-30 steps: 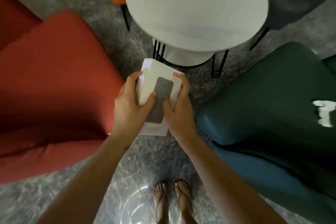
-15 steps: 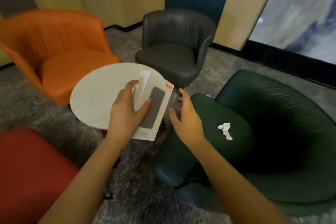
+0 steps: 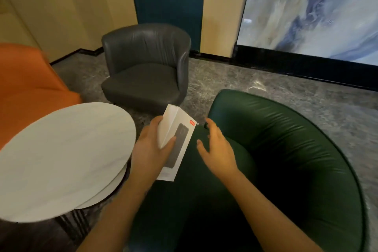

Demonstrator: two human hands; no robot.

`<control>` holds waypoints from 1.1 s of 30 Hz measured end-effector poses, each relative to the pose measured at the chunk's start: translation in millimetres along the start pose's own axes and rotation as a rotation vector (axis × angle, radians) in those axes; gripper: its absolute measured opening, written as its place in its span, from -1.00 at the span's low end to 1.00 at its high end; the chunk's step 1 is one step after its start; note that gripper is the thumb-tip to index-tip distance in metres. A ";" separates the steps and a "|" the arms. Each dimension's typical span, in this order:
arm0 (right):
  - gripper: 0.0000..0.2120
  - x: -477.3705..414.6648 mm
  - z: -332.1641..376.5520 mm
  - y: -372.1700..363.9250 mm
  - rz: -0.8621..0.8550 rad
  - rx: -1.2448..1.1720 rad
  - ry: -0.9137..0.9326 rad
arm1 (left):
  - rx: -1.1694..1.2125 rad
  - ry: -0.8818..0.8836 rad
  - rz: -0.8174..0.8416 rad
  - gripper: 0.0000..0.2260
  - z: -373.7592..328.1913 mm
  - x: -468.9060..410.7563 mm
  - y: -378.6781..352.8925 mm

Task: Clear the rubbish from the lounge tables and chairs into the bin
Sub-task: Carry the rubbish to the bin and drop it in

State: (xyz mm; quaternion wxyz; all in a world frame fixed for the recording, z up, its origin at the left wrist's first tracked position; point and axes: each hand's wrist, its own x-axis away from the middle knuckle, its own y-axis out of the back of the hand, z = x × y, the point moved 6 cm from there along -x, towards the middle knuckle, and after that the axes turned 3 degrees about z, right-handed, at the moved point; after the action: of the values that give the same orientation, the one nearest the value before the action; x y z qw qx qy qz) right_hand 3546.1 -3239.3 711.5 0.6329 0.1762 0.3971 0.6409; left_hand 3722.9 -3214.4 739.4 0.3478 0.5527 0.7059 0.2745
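The hands split the work at frame centre: the left hand [image 3: 151,149] grips the white box [image 3: 176,141], rubbish kept in hand for the bin, while the right hand [image 3: 216,147] spreads open and empty over the green chair [image 3: 286,149], probably to search it.

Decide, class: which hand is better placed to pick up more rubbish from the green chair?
Right. The right hand is open and empty, already over the green chair. The left hand is gripping the white box.
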 end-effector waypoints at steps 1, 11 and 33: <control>-0.38 -14.3 -20.5 -5.4 0.016 0.007 -0.015 | 0.017 0.001 0.008 -0.43 -0.9 -13.4 -20.3; -0.33 -73.4 -250.8 -132.9 0.369 0.067 -0.214 | 0.045 0.237 0.193 -0.51 56.6 -65.9 -253.6; -0.38 -1.8 -400.0 -262.9 0.575 0.306 -0.246 | -0.024 0.397 0.268 -0.49 136.3 -34.8 -396.2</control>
State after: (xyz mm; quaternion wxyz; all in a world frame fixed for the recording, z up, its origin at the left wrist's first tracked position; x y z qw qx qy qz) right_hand 3431.5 -3386.0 270.6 0.4360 0.4497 0.3435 0.6998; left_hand 3602.9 -3342.2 357.3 0.1691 0.5725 0.6775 0.4297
